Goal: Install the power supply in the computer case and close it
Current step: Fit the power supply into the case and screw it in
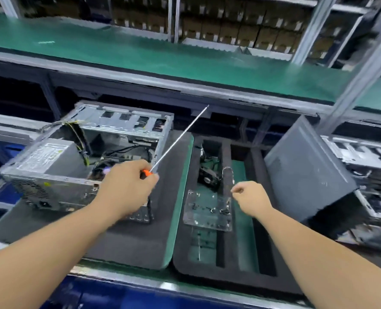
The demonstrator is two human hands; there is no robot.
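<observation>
Grey steel computer case [100, 139] lies open-side up on a dark foam mat [140, 241], power supply [49, 157] seated in its near-left corner. Side panel [305, 170] leans at right. Left hand [125, 188] grips a long screwdriver [178, 139]; right hand [249, 197], loosely curled, holds nothing.

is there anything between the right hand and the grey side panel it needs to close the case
Nothing visible. The right hand hovers over the black foam tray, and the side panel leans just to its right with open space between them. The left hand holds the screwdriver.
</observation>
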